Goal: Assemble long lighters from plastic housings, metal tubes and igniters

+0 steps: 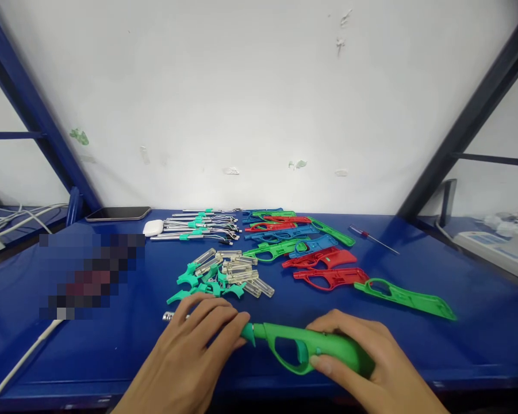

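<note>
My right hand (366, 359) is wrapped round the grip end of a green plastic toy-gun body (302, 345) lying near the front edge of the blue table (478, 322). My left hand (194, 345) rests at the body's teal muzzle tip (249, 333), fingers curled and touching it. Just beyond my left hand lies a heap of teal triggers and clear tubes (224, 275). A small metal piece (169, 315) pokes out by my left fingers.
Several red, blue and green gun shells (310, 247) lie at mid-table, one green shell (405, 296) to the right. Metal rods with wires (198, 225), a white earbud case (153, 227), a phone (118, 213) and a screwdriver (373, 237) sit further back. A white cable (21, 362) crosses the front left.
</note>
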`<action>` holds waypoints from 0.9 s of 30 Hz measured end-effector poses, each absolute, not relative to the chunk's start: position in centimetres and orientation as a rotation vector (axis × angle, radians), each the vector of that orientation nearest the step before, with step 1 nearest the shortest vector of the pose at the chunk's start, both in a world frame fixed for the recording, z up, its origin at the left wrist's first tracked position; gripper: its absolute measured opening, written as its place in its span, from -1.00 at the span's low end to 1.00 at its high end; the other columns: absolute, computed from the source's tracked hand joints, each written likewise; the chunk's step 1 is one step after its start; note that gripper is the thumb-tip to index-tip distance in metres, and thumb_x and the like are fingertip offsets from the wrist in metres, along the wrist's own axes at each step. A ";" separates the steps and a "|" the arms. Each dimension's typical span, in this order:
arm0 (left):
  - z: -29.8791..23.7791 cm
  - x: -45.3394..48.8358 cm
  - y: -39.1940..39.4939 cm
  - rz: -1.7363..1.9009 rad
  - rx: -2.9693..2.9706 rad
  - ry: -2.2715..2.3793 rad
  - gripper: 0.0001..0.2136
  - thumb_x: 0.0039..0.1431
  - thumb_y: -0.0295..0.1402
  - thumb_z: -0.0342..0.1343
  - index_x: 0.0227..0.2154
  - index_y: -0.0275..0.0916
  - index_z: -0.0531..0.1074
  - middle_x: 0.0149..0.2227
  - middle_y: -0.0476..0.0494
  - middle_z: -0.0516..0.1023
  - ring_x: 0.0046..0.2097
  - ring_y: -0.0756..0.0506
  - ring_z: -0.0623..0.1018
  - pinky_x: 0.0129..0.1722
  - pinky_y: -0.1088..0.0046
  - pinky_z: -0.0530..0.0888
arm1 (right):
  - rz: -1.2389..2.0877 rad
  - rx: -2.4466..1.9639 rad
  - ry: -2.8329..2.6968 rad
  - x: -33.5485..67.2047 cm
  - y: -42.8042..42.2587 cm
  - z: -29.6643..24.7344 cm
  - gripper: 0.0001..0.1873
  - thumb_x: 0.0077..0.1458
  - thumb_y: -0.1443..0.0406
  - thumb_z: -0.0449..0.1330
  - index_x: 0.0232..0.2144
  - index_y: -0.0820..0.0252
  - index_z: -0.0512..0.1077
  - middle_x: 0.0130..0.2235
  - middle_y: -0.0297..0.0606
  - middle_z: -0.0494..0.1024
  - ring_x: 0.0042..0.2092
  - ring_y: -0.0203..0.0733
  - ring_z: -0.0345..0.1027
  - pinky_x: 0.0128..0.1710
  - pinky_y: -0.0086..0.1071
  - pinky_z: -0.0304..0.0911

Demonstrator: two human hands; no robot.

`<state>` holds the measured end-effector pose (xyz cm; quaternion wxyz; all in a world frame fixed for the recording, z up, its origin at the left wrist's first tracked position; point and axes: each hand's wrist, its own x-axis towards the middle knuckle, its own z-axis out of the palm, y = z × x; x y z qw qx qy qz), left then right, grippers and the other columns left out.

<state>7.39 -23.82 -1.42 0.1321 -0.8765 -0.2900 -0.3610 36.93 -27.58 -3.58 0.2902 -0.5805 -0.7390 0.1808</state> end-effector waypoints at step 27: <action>-2.8 8.3 -25.4 -1.016 -2.386 -0.671 -0.63 0.46 -0.64 -0.11 -0.01 -0.24 0.60 -0.12 0.03 0.78 -0.18 0.00 0.77 -0.09 0.55 0.64 | 0.886 -1.444 -1.940 37.2 -28.1 -2.8 -0.53 0.25 -0.18 0.28 0.02 -0.17 0.71 0.08 -0.18 0.68 0.18 0.11 0.53 -0.13 -0.39 0.60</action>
